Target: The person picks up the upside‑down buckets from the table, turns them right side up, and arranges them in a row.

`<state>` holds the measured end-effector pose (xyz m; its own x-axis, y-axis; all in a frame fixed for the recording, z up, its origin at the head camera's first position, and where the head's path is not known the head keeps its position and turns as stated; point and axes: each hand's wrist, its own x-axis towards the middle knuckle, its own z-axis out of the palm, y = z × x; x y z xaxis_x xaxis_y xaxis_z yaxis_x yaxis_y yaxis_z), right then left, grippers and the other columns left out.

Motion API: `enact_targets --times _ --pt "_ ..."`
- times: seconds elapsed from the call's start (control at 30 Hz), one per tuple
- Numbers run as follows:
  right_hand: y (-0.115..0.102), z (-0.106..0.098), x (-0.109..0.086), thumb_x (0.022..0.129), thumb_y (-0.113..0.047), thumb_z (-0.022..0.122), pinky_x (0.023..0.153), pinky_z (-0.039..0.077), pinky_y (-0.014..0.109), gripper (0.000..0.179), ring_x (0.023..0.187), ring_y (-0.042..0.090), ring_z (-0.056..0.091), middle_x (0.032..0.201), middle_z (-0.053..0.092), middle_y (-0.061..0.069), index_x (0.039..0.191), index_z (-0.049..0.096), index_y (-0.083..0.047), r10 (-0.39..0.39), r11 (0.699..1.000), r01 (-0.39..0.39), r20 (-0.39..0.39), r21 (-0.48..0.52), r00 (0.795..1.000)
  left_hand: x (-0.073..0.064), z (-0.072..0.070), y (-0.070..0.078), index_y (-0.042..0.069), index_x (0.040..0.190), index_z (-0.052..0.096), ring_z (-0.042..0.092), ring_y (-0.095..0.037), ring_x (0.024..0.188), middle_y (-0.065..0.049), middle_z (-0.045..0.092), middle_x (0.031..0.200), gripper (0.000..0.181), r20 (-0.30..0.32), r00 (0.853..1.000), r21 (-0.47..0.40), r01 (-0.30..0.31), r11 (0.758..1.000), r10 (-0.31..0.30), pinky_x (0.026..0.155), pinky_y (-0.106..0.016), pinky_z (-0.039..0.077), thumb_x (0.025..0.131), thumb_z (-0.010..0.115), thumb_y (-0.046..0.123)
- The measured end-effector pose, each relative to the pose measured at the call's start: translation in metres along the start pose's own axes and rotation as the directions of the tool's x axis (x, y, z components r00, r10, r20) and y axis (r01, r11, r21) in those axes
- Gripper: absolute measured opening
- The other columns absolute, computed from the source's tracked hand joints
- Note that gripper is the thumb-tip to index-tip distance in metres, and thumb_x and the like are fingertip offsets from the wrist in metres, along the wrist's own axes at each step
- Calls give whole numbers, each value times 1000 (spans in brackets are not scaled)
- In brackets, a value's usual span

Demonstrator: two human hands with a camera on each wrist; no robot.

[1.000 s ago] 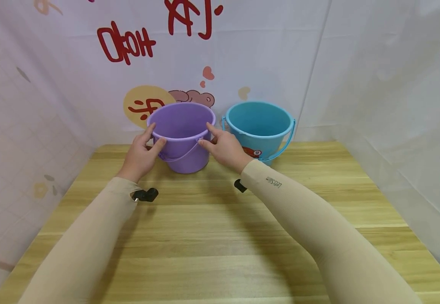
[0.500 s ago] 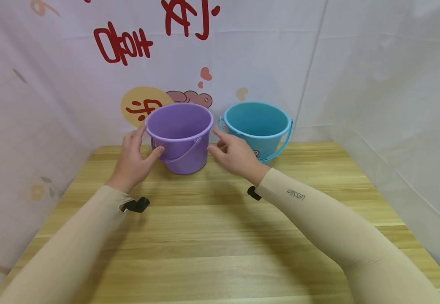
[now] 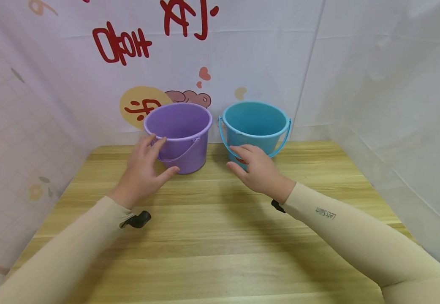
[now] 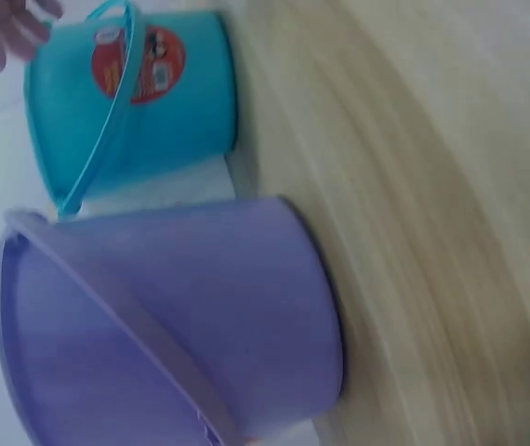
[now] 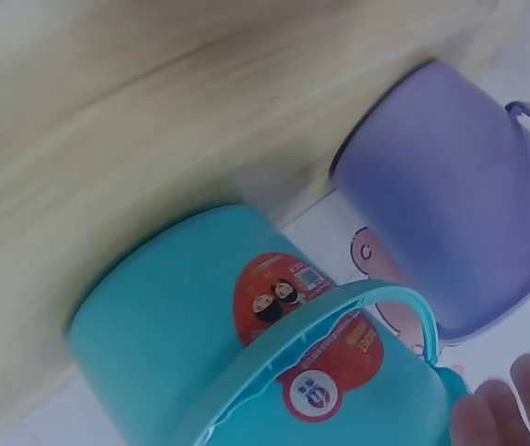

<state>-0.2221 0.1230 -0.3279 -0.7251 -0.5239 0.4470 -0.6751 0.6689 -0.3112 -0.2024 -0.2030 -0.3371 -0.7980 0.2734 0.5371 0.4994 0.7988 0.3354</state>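
Observation:
A purple bucket (image 3: 189, 154) stands upright at the back of the table, its purple handle hanging down its front. Beside it on the right is a light blue bucket (image 3: 256, 142), also upright, with a red label (image 5: 279, 302) on its side. My left hand (image 3: 138, 175) hovers at the front left of the purple bucket, fingers spread, gripping nothing. In front of the blue bucket my right hand (image 3: 262, 175) is held with its fingers extended and holds nothing. Whether the fingertips touch either bucket cannot be made out. A narrow gap separates the two buckets.
The wooden table (image 3: 205, 236) extends from the buckets toward me. Right behind them hangs a white printed curtain (image 3: 265, 63) with red lettering. Similar white sheets enclose the left and right sides. A small black camera part (image 3: 138, 219) sits at my left wrist.
My right hand has come off the purple bucket's rim and moved right, in front of the blue bucket. My left hand has let go of the purple rim and drawn back slightly.

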Motion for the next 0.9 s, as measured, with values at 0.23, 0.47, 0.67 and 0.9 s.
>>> enact_targets --times 0.23,0.47,0.67,0.9 --pt "7 -1 -17 91 -41 55 103 36 42 54 123 27 46 133 51 10 133 50 -8 -64 993 63 -7 -104 998 -8 9 17 22 146 31 9 -42 140 -14 18 153 86 97 995 76 -5 997 -3 102 -69 15 77 60 64" --pt "12 -3 -29 90 -50 52 106 33 46 63 132 32 36 145 38 14 138 45 -9 26 989 -17 57 -146 998 -13 17 31 28 148 23 5 -40 141 -13 17 153 89 205 978 121 -4 993 -22 106 -65 13 76 50 74" --pt "16 -1 -36 89 -54 50 109 28 49 68 135 36 30 148 33 16 140 41 -11 81 979 -61 100 -193 992 -15 27 38 26 148 23 4 -40 142 -12 17 154 89 269 963 146 -25 989 -15 109 -61 11 77 52 70" --pt "18 5 -43 86 -60 50 111 23 50 75 138 38 24 150 27 17 143 37 -11 121 962 -81 140 -261 983 -17 36 49 25 148 24 7 -42 141 -13 18 154 90 298 955 201 -52 978 -11 111 -59 9 77 43 77"
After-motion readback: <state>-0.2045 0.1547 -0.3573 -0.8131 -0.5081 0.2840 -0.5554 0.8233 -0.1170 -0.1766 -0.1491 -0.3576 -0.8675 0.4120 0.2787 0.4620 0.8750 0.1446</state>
